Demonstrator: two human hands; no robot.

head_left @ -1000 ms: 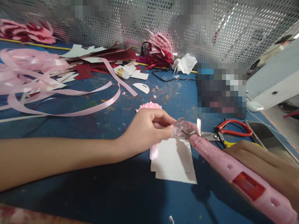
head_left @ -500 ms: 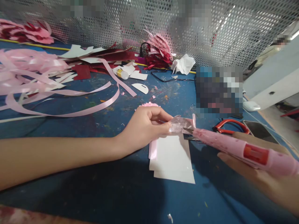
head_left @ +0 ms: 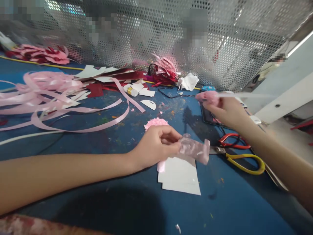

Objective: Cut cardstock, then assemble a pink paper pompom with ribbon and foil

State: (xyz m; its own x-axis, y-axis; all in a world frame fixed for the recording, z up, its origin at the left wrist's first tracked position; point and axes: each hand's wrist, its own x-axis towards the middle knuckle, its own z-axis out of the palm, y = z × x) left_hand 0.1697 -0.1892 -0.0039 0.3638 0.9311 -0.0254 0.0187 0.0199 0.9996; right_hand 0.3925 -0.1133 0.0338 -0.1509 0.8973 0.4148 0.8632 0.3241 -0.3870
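Observation:
My left hand (head_left: 156,145) is closed in a pinch on one end of a short, shiny, pale pink piece of ribbon (head_left: 194,149), whose far end curls up. Beneath it lie white cards (head_left: 179,176) with a strip of pink ribbon (head_left: 161,166) along their left side. A frilly pink piece (head_left: 156,122) sits on the table just behind my fingers. Farther back on the right, my right hand (head_left: 228,111) grips a pink glue gun (head_left: 207,97) above a dark, flat device (head_left: 207,116). The gun is blurred and partly hidden by the hand.
Scissors (head_left: 244,163) with red and yellow handles lie right of the cards. Loops of pink ribbon (head_left: 80,129), paper scraps (head_left: 97,73) and a small bottle (head_left: 132,91) cover the left and back. A perforated metal screen (head_left: 151,36) stands behind the blue table.
My right hand has carried the glue gun away from the ribbon piece, back and to the right, uncovering the scissors. My left hand still holds the ribbon piece. The view has shifted slightly.

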